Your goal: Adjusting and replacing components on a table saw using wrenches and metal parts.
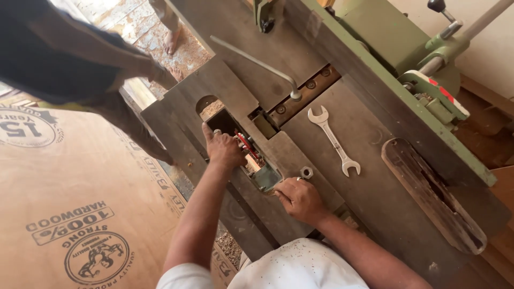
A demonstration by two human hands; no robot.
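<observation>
Grey steel forms the table (375,176) of a woodworking machine, seen from above. A long slot (243,147) cuts diagonally across it, from upper left to lower right, with a red part and shavings visible inside.

The left hand (225,151) rests at the upper end of the slot, fingers curled down into the opening; its grip looks clenched on something inside, though what it holds cannot be told. The right hand (300,199) sits at the lower end of the same slot, fingers bent at the edge, with the grip partly closed on a small piece there that is hidden by the knuckles. The two hands thus lie along the slot's long axis, one at each end.

A hex nut (306,172) lies loose on the table just beside the right hand, nearer to it than to the left. An open-ended spanner (334,141) lies further to the right, untouched, with its long axis roughly parallel to the slot. A bent metal lever (257,63) crosses the upper table.

Printed plywood (69,214) lies to the left, where another person's leg (107,107) stands.
</observation>
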